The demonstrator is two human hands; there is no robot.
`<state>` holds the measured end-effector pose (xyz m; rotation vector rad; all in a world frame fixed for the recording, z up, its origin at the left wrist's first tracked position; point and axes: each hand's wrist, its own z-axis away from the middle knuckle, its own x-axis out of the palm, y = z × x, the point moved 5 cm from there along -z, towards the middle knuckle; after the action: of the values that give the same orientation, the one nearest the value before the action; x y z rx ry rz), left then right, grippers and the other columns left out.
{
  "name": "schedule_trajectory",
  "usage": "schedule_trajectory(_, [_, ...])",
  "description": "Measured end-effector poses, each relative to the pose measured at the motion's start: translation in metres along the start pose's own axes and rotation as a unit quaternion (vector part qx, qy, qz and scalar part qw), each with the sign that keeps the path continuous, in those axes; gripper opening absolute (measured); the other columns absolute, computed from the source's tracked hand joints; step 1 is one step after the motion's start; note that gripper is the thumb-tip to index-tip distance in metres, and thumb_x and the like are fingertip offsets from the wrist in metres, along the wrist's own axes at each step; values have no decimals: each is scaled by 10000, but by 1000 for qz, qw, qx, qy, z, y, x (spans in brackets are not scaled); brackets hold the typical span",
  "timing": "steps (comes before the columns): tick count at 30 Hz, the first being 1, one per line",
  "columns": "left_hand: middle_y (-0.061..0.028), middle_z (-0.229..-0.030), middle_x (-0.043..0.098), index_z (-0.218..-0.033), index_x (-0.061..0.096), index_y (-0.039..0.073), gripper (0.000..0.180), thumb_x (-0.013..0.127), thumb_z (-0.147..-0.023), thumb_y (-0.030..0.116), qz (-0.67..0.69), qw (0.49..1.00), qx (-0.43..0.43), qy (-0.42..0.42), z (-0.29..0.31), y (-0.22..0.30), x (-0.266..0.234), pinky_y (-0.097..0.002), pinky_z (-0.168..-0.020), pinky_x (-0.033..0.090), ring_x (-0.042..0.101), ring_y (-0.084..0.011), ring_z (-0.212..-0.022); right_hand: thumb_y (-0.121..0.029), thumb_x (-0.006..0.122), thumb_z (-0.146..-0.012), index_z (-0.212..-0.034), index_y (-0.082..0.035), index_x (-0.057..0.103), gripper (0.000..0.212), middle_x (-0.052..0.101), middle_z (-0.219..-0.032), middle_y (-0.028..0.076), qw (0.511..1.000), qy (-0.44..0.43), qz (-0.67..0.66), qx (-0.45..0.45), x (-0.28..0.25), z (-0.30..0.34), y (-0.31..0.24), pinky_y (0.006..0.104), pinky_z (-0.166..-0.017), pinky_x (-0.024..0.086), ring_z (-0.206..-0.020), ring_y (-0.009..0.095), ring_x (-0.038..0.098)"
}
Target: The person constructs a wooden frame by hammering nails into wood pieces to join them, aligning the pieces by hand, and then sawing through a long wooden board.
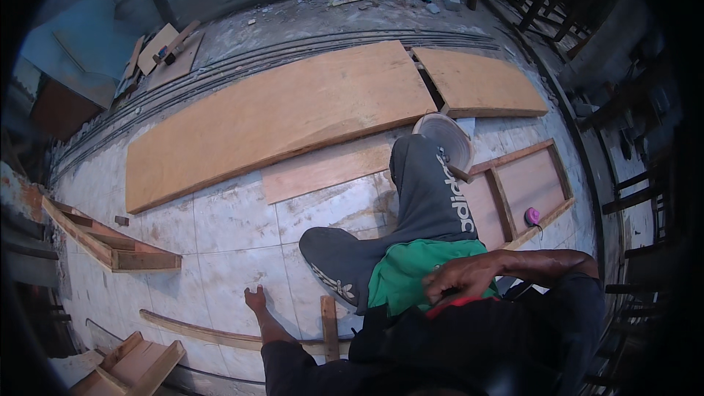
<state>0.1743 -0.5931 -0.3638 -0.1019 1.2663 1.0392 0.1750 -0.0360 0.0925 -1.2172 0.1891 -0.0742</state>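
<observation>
My left hand (255,299) is held out over the white tiled floor (227,271), with thumb and a finger apart and nothing seen between them. At my waist, my right hand (460,279) has its fingers curled against the green cloth (400,268) of my clothing, beside a red band (451,303). What those fingers hold, if anything, is hidden. My bent legs in dark grey trousers (425,191) are before me. A short wood piece (329,323) lies across a long wooden strip (220,336) near my left arm.
A long plywood-faced panel (286,117) and a shorter panel (477,81) lie ahead. A round bucket (451,139) stands by my knee. To the right, a pink tape-like roll (532,215) rests on a wooden frame (501,202). More frames (110,242) lie left; metal rods (220,66) run behind.
</observation>
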Motion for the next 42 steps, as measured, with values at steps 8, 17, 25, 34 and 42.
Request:
schedule_trajectory(8, [-246,-1357,515,-1365,469,-59,582,692,-871,153,179,965,112,154,78,206,46,-443,-1120,351,464,-402,-1300,-251,546,-1016,-1003,-35,567,218,578,-889,136,998,24,45,-45,-15,22,-2,392,-769,458,-829,285,593])
schedule_trajectory(17, [-254,-1319,551,-1349,488,-72,536,665,-866,77,191,953,182,152,107,304,38,-444,-1103,369,508,-400,-1254,-278,570,-993,-1136,-42,558,276,576,-1051,135,990,14,-54,-128,-50,38,35,401,-868,438,-1020,301,581])
schedule_trajectory(25, [-219,-1231,633,-1278,585,-33,432,665,-871,91,158,952,150,214,165,308,-3,-419,-1024,447,599,-352,-1155,-197,572,-978,-1055,-61,605,160,613,-969,133,964,-237,74,-90,-122,51,77,448,-791,467,-937,320,624])
schedule_trajectory(34, [-204,-1117,694,-1221,626,-14,384,656,-883,165,210,950,15,230,203,319,-48,-400,-886,526,686,-300,-980,-136,636,-924,-1199,-51,549,301,616,-1058,135,958,-190,-5,-214,-173,44,69,412,-819,468,-1019,341,607])
schedule_trajectory(42, [-143,-1092,679,-1153,652,44,298,640,-904,206,74,960,166,212,148,416,-52,-409,-898,515,654,-337,-1009,-210,647,-955,-977,-21,655,191,634,-765,63,977,-199,-49,-65,-239,76,110,311,-604,469,-659,152,601])
